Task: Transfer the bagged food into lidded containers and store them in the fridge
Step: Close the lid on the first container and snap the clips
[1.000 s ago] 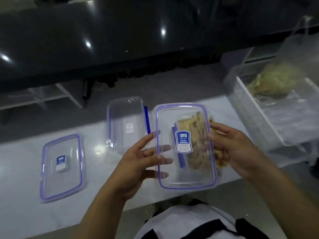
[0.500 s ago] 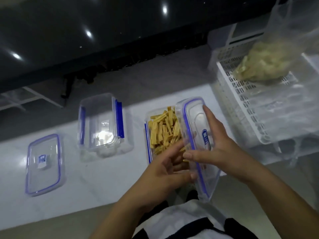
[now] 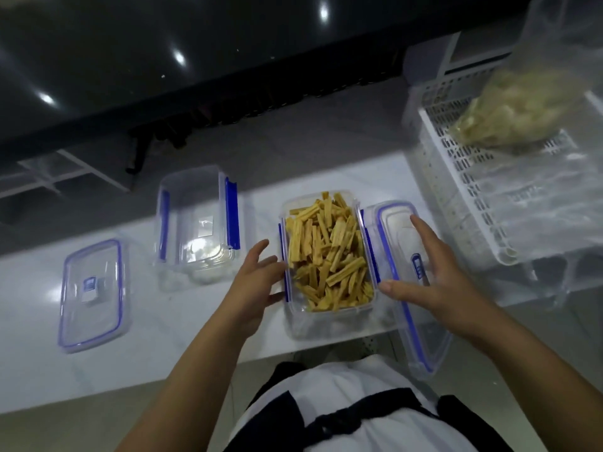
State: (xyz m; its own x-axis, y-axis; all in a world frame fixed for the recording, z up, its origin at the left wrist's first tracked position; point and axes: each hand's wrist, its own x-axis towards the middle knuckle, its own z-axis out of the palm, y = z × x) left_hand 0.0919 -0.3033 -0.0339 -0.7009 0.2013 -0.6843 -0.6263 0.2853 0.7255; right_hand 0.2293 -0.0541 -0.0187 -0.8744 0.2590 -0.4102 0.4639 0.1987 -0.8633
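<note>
The fingers (image 3: 421, 230) of the right hand (image 3: 437, 282) lie straight and spread flat on the lid (image 3: 396, 256), holding nothing in a curl; those of the left hand (image 3: 254, 282) are loosely open against the left wall of the full box (image 3: 326, 256), near its blue clip. What matters next is how lid and box lie: the lid sits just right of the box, touching or nearly touching its right wall, its long axis running up-and-down the frame like the box's own, its near end hanging past the tabletop (image 3: 39, 321) edge, and it looks tilted up against the box, though that is hard to confirm. The right hand is the nearer one to it; seating it would likely mean swinging it leftward over the rim. Largest in view, the white basket (image 3: 456, 190) at upper right holds a bag of pale food (image 3: 522, 112), not yet decanted. The full box, at centre, is heaped with yellow sticks (image 3: 323, 249) near its rim. Left of it stands an empty box (image 3: 195, 223) with blue clips, and at far left its spare lid (image 3: 93, 295) lies flat, well apart.
</note>
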